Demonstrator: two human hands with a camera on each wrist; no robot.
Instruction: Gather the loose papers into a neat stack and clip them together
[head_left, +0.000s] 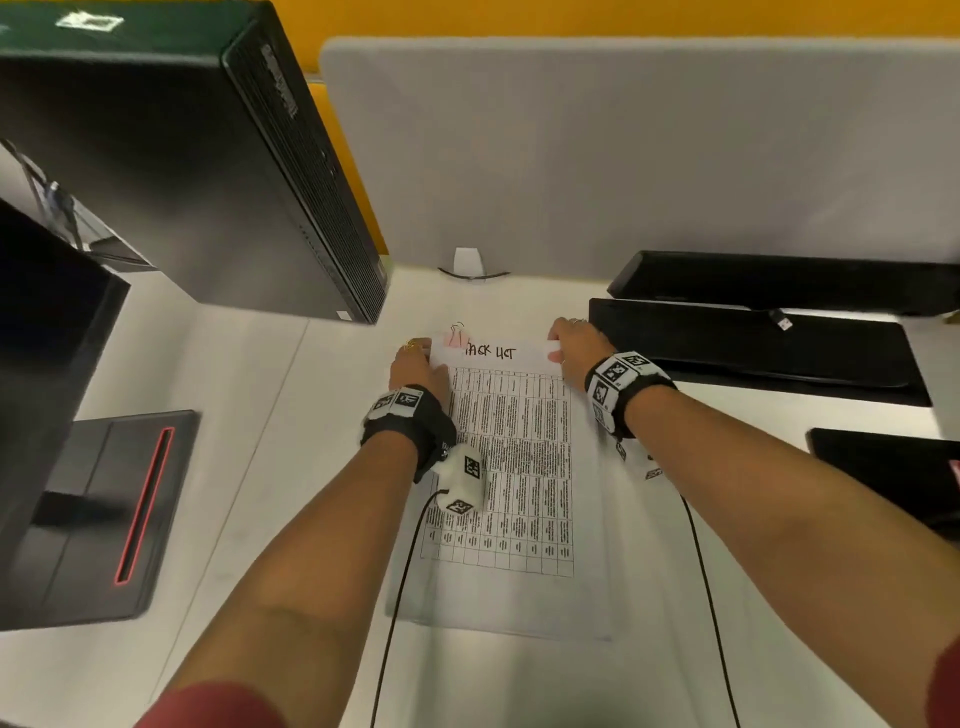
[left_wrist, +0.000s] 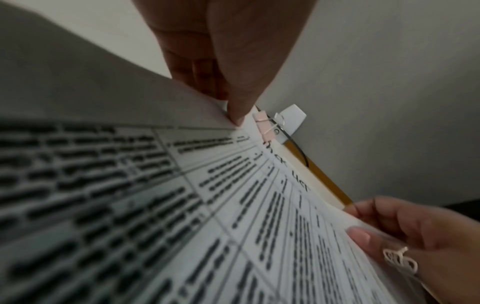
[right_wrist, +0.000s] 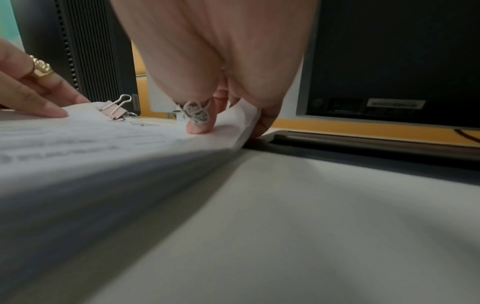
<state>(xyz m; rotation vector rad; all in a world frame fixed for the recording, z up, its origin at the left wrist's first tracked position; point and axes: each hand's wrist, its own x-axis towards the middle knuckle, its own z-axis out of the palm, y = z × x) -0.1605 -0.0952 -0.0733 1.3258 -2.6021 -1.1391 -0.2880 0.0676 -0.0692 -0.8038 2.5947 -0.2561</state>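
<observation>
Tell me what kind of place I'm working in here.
Most likely an office desk. A black computer tower stands at the left, a grey divider panel runs along the back of the white desk, and printed papers held by a pink binder clip lie between the hands.

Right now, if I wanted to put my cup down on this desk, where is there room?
Bare desk lies between the papers and the monitor stand, in front of the computer tower. A smaller strip lies right of the papers, under the right forearm. The far right is crowded with black keyboards, and both hands hold the papers' top corners.
</observation>
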